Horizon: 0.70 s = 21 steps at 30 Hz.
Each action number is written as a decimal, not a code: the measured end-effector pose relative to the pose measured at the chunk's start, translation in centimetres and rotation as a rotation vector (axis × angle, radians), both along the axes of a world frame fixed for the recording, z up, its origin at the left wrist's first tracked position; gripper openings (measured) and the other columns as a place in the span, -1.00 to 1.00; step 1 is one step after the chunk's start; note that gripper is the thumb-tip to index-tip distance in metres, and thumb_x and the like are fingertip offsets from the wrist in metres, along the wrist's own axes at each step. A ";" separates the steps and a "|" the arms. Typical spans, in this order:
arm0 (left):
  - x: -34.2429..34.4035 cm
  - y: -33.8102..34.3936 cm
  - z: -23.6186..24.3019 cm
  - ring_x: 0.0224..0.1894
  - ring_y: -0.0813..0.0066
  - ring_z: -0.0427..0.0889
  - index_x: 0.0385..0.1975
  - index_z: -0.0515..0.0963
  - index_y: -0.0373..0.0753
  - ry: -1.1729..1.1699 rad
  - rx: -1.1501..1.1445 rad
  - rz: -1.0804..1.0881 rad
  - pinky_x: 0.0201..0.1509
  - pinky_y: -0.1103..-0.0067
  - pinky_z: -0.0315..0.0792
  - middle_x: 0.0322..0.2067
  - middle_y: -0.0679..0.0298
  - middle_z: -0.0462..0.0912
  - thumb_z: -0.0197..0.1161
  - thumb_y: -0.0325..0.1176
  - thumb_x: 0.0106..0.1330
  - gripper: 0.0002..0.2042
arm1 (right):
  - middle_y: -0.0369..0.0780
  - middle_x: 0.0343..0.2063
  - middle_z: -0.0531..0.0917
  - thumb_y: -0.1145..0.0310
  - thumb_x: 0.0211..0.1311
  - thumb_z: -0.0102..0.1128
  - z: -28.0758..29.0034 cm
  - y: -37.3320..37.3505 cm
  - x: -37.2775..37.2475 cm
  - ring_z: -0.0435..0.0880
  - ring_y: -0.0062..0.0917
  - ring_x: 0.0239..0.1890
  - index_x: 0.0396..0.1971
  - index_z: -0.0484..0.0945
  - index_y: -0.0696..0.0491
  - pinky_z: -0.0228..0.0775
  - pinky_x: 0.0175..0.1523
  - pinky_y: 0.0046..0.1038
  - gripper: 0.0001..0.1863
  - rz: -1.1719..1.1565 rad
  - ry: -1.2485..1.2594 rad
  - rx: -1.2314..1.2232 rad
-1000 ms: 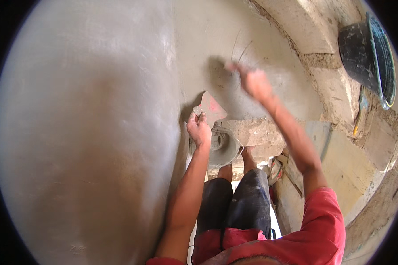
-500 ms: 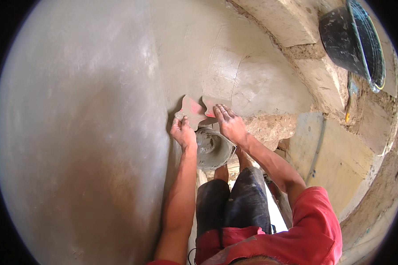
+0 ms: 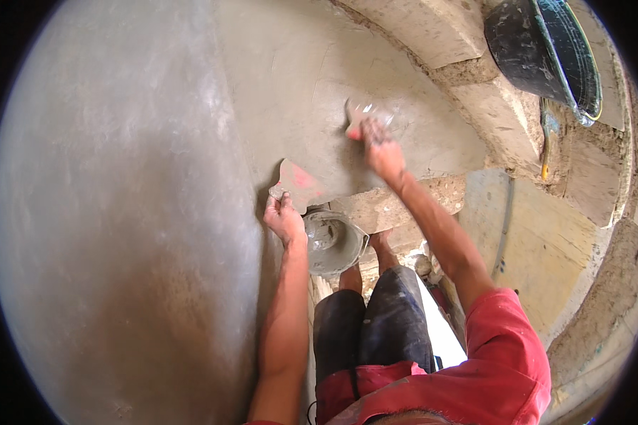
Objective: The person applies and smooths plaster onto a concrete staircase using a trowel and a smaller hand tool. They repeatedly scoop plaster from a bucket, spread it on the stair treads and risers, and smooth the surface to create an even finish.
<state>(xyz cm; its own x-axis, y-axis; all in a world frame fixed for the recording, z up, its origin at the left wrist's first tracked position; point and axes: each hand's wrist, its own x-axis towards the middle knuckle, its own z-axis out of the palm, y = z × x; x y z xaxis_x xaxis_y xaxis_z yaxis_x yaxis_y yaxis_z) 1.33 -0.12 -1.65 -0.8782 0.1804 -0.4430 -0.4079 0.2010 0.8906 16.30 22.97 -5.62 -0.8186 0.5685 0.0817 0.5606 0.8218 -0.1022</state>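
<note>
My left hand (image 3: 285,218) pinches the edge of a flat, mortar-smeared red plastering scraper (image 3: 298,184), which sits just above the bucket. Farther ahead and to the right, my right hand (image 3: 384,156) is closed on a second plastering scraper (image 3: 361,119), grey-smeared with some red showing. That blade lies on or close to the wet grey plaster (image 3: 298,85); motion blurs it, so contact is hard to tell. Below both hands stands a small bucket (image 3: 340,248) with grey plaster mix inside and a wire handle at its side.
A smooth grey wall (image 3: 135,212) rises along my left. Rough stone-like blocks (image 3: 503,120) border the plaster at right. A black bucket (image 3: 532,53) rests on them, beside a brush (image 3: 546,145) with a yellow handle tip. A yellowish board (image 3: 546,241) lies at right.
My right hand has moved forward with its scraper, away from the left one, onto the plaster area. My left hand and its scraper have stayed above the bucket.
</note>
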 end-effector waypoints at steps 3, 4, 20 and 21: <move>-0.2 0.0 0.0 -0.29 0.56 0.56 -0.20 0.63 -0.43 -0.012 -0.009 0.006 -0.14 0.54 0.42 -0.29 0.29 0.71 0.18 -0.61 0.39 -0.89 | 0.09 0.22 0.56 0.59 0.23 0.05 1.2 -4.8 1.7 0.65 -0.12 0.20 0.38 0.34 0.23 0.56 0.26 -0.27 -0.36 0.043 0.040 -0.080; -0.1 -0.1 -0.1 -0.29 0.56 0.56 -0.20 0.63 -0.43 -0.020 -0.001 0.012 -0.14 0.54 0.42 -0.29 0.28 0.71 0.18 -0.61 0.39 -0.89 | 0.09 0.17 0.61 0.59 0.25 0.04 2.3 -4.3 2.2 0.70 -0.13 0.12 0.37 0.36 0.19 0.62 0.19 -0.27 -0.38 0.033 0.079 -0.117; 1.0 -0.6 -1.0 -0.31 0.49 0.58 -0.20 0.62 -0.46 -0.020 -0.040 -0.037 -0.18 0.49 0.44 -0.30 0.21 0.71 0.17 -0.59 0.39 -0.88 | 0.13 0.28 0.51 0.47 0.23 0.05 1.9 -11.2 -1.5 0.58 -0.10 0.27 0.32 0.34 0.30 0.49 0.31 -0.17 -0.38 -0.009 -0.115 -0.205; 0.7 -0.8 -1.1 -0.31 0.48 0.58 -0.20 0.62 -0.46 -0.021 -0.054 -0.041 -0.19 0.49 0.44 -0.30 0.21 0.71 0.17 -0.59 0.39 -0.88 | 0.14 0.27 0.51 0.47 0.22 0.07 1.9 -13.3 -1.7 0.58 -0.09 0.27 0.30 0.38 0.30 0.46 0.34 -0.15 -0.40 0.047 -0.095 -0.218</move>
<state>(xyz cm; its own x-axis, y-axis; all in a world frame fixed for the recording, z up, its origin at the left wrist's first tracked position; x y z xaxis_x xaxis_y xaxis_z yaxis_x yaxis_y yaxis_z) 2.00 -0.90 -2.78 -0.8611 0.1914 -0.4711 -0.4166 0.2657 0.8694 14.62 9.72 -3.74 -0.8429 0.5251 -0.1176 0.5376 0.8117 -0.2283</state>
